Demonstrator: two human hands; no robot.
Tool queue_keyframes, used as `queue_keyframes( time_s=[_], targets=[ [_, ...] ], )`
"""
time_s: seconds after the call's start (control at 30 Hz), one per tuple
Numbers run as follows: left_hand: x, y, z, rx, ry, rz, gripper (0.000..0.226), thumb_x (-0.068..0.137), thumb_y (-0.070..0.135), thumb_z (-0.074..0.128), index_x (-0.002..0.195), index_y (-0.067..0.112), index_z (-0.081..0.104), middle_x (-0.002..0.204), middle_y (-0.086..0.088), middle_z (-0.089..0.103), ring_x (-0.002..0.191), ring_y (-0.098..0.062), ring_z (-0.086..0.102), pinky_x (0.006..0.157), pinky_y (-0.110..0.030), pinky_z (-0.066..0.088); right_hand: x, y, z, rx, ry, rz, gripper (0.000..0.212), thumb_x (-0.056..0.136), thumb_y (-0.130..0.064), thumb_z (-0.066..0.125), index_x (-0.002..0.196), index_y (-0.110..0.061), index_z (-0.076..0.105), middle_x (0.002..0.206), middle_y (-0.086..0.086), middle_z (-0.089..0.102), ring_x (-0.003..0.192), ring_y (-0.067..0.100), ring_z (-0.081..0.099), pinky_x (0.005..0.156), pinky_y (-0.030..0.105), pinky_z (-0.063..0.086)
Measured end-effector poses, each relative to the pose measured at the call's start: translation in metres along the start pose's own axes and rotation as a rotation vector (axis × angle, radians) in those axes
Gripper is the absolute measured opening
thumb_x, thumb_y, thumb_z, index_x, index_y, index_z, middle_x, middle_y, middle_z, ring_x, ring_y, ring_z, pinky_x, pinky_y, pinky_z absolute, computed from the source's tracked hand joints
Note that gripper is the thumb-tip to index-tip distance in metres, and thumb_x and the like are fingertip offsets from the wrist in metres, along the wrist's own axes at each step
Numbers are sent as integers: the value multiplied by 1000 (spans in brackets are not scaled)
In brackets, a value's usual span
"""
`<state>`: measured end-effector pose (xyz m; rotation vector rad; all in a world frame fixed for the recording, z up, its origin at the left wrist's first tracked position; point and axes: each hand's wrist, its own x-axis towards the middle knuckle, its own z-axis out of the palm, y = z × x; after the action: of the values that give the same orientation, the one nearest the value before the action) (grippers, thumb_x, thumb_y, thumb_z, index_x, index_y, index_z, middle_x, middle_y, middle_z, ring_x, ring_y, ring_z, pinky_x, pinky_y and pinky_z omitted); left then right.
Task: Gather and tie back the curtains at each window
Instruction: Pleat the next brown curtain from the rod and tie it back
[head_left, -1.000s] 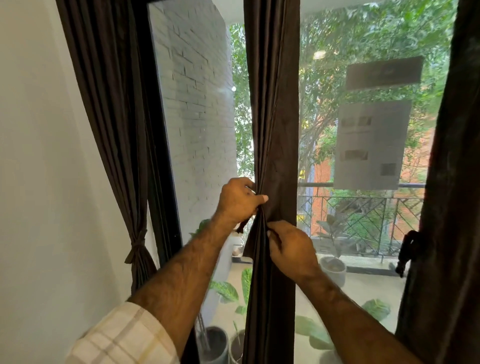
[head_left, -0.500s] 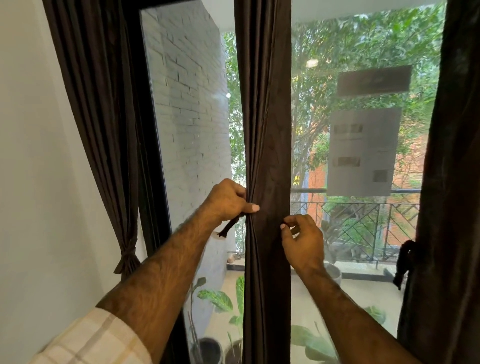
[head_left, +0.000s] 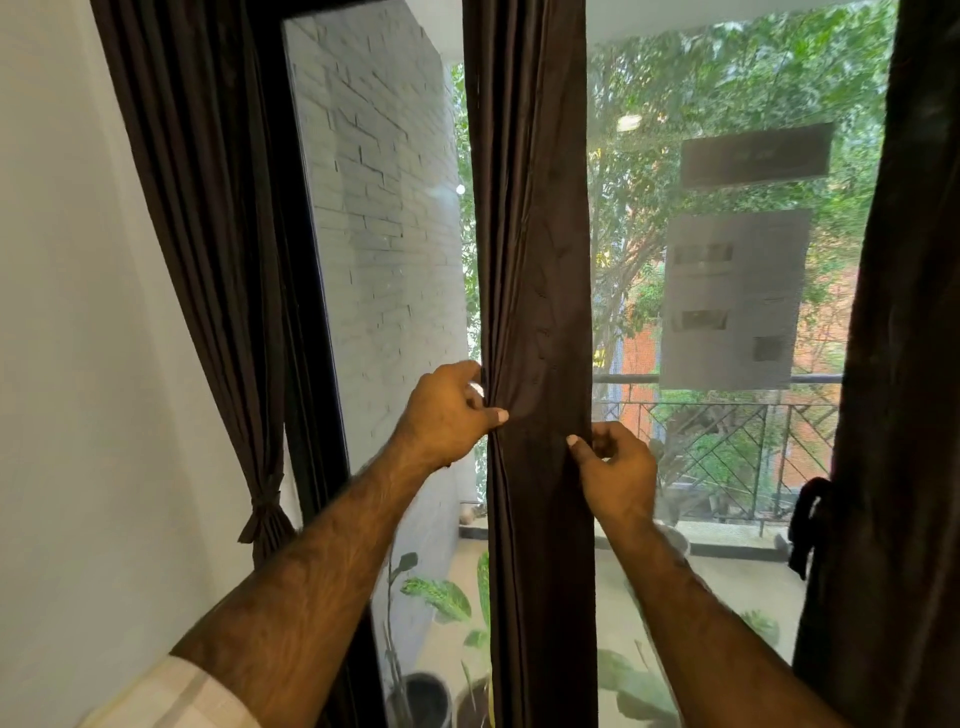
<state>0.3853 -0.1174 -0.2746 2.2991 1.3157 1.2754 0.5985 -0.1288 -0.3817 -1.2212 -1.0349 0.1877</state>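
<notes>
Moved: the right hand (head_left: 618, 470) is sitting higher than a second ago, having left the curtain's front folds for its right edge; the left hand (head_left: 449, 413) is staying level at the left edge.
Left hand: thumb and fingers are pinching the left folds of the middle curtain (head_left: 537, 291).
Right hand: fingers are curling at the right edge, thumb touching cloth; whether it is holding a tie I cannot tell.
Curtain: hanging straight between the two panes, bunched narrow but not yet tied.
Left curtain (head_left: 208, 234): already cinched by its tie (head_left: 265, 506).
Meaning: the hands are likely bracketing the bundle for tying.
</notes>
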Motion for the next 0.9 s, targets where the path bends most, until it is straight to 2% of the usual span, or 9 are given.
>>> queue_keyframes(
  time_s=[0.1,0.17,0.23,0.33,0.47,0.53,0.7,0.8,0.9],
  targets=[
    [-11,1,6,108,83,106,51,91,30,85,126,21,50,73,6,68,65,-10,66,68,-28,58,-17,-1,-4,-113,98,-150,11,94,-19,77,91,-20,66,82,-8,64,73,8,60,68,30,51],
    [-21,3,10,146,131,191,51,93,31,81,126,26,43,73,7,66,62,-10,65,63,-26,59,-33,-5,-4,-220,100,-375,9,95,-16,72,103,-18,67,93,-6,62,77,13,59,70,28,52],
    [-28,4,18,145,164,268,50,95,29,79,125,30,39,71,8,65,58,-9,63,58,-25,58,-48,-6,2,-298,39,-562,16,98,-15,67,114,-13,69,102,0,64,83,19,62,72,33,54],
    [-31,5,25,104,165,344,39,95,24,77,121,29,49,70,8,66,59,-10,63,59,-31,60,-66,-8,12,-382,-3,-720,23,100,-17,65,120,-8,72,102,7,66,78,26,63,68,38,55],
    [-23,2,23,-52,135,252,18,94,21,81,110,22,72,89,5,75,81,-10,71,81,-33,65,-71,-3,17,-467,-4,-825,28,96,-13,67,122,-4,73,98,10,66,75,27,61,64,38,51],
    [-20,0,21,-143,115,180,17,92,17,84,106,19,74,83,3,75,79,-14,72,83,-33,65,-67,3,16,-487,-6,-884,29,96,-11,65,122,-3,74,99,12,66,75,27,59,63,38,50],
    [-20,-1,16,-219,99,113,23,90,19,87,105,18,69,71,-2,73,69,-15,71,71,-10,55,-59,16,11,-560,-116,-1020,31,92,-7,65,120,1,74,100,16,68,72,31,61,60,38,50],
    [-23,2,20,-172,98,131,39,92,27,85,116,24,55,75,0,73,68,-15,70,65,-13,56,-56,15,10,-575,-126,-1034,32,87,-5,73,118,2,74,96,16,67,68,31,60,56,36,46],
    [-23,2,26,-130,147,159,48,92,29,85,119,28,45,75,4,75,69,-11,71,68,-16,57,-57,17,11,-546,-103,-1048,27,91,-4,70,116,2,75,92,14,65,67,29,57,56,37,44]
  ],
)
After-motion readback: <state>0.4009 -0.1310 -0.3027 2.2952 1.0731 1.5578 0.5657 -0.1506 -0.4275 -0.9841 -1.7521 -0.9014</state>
